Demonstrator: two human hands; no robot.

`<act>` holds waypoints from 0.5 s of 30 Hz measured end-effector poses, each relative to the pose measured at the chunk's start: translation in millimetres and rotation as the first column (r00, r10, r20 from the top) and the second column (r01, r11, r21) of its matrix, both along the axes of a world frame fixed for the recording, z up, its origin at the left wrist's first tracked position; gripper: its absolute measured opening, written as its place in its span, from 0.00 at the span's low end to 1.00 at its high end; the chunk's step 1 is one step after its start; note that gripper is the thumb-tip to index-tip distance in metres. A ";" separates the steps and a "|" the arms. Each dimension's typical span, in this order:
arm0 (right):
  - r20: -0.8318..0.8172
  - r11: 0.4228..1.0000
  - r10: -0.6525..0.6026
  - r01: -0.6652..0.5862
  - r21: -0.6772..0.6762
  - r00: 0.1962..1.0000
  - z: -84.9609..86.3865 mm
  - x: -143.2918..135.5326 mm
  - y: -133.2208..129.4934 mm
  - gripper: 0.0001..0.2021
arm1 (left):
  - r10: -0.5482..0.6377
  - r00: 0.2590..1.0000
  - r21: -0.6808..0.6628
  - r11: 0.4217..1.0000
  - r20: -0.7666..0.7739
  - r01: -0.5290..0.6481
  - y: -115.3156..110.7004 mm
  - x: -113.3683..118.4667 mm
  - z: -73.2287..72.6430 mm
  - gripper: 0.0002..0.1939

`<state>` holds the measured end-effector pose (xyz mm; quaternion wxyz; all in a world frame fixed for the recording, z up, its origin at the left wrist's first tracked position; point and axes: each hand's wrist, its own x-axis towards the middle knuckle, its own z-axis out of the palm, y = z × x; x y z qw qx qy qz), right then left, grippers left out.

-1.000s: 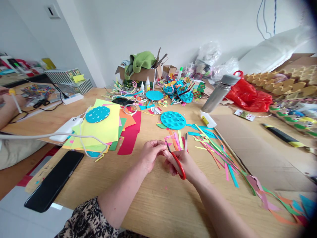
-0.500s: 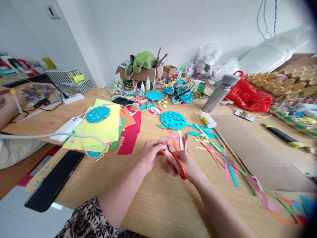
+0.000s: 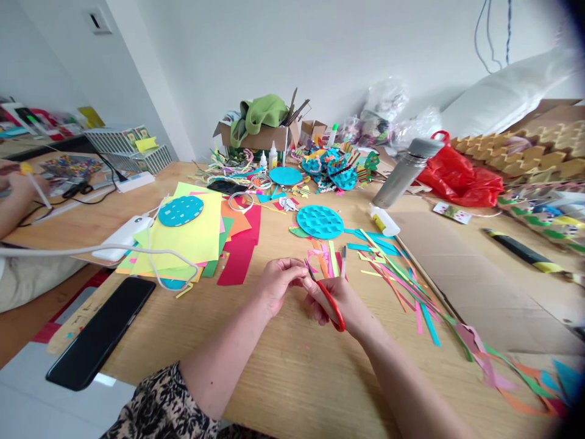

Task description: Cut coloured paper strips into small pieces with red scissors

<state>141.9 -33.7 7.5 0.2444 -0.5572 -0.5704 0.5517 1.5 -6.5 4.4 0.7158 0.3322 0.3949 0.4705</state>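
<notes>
My right hand (image 3: 336,300) is closed around red-handled scissors (image 3: 333,305), their dark tips pointing up and left. Beside it, my left hand (image 3: 281,281) has its thumb and fingers pinched together near the blades. Whatever sits in that pinch is too small or hidden to make out. Just beyond the hands lie pink scraps and orange and yellow paper strips (image 3: 334,259), with a pen (image 3: 343,259) among them. Farther back rests a blue paper oval (image 3: 320,222) with raised flaps, a green leaf-like piece (image 3: 299,231) poking out at its left.
Left are stacked coloured sheets (image 3: 205,231), a white cable, a power bank (image 3: 123,236) and a black phone (image 3: 101,332) at the edge. Right are paper strips (image 3: 411,280), a glue bottle (image 3: 384,221), a steel flask (image 3: 404,174), cardboard (image 3: 470,280) and a cutter (image 3: 525,250). Another person's hand (image 3: 27,189) is far left.
My hands and the scissors stay almost exactly where they were. At far left, the other person's hand and the yellow-topped stick have shifted slightly.
</notes>
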 end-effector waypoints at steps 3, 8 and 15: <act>-0.007 1.000 -0.011 0.011 -0.003 1.000 -0.2 0.0 -0.4 0.25 | 0.003 1.000 -0.007 1.000 -0.007 -0.003 1.0 -0.4 0.8 0.06; -0.010 1.000 -0.004 0.003 -0.014 1.000 -0.1 0.0 -0.5 0.25 | 0.019 1.000 -0.018 1.000 -0.009 -0.019 2.2 -1.7 0.4 0.07; -0.002 1.000 -0.015 0.015 -0.010 1.000 1.2 -0.8 0.1 0.25 | -0.029 0.999 0.001 1.000 0.019 0.029 0.7 -1.1 -1.9 0.07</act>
